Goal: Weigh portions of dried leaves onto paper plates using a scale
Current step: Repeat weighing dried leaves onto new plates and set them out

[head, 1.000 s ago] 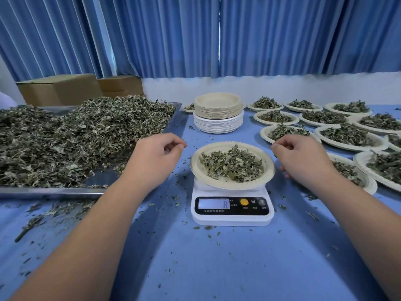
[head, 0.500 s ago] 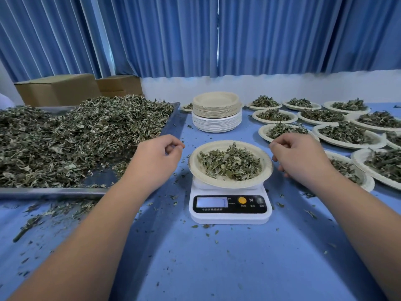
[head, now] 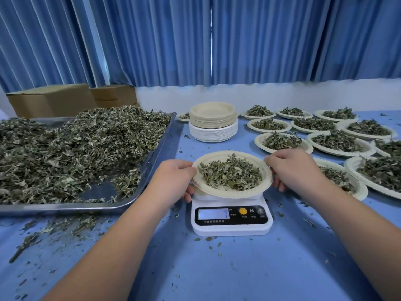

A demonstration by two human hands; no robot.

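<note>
The only writing I can find sits on the front panel of the scale [head: 231, 228], low in the middle of the frame. There I read a white letter "M" just right of its yellow button [head: 243, 211]. A line of white Chinese characters runs under the display [head: 213, 214], too small for me to read. The display's digits are blurred, and the tiny captions beneath the buttons are illegible.
</note>
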